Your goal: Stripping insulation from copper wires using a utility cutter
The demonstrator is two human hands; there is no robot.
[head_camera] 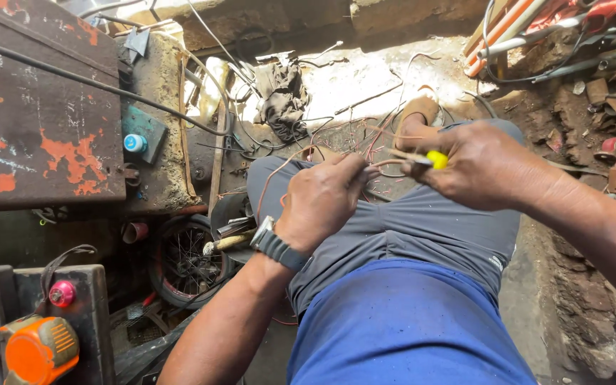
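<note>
Head view, looking down over the grey-trousered lap (pixel 422 228). Thin coppery wire (pixel 386 162) strung just above the knees, pinched between both hands. Risk here, by judgement: a slip of the yellow-handled tool (pixel 433 160) toward the left fingers, caused by the short gap between the hands and the springy strand; also a snag in the loose tangle of wires (pixel 365 135) beyond the knees.

Left hand (pixel 320 202), left of the lap's middle, wrist with watch (pixel 274 244) cocked upward, fingers closed on the wire. Right hand (pixel 483 165), over the right thigh, knuckles up, clamped round the tool, forearm angled in from the lower right. Orange tape measure (pixel 39 349) well apart, far left of the lap.
</note>
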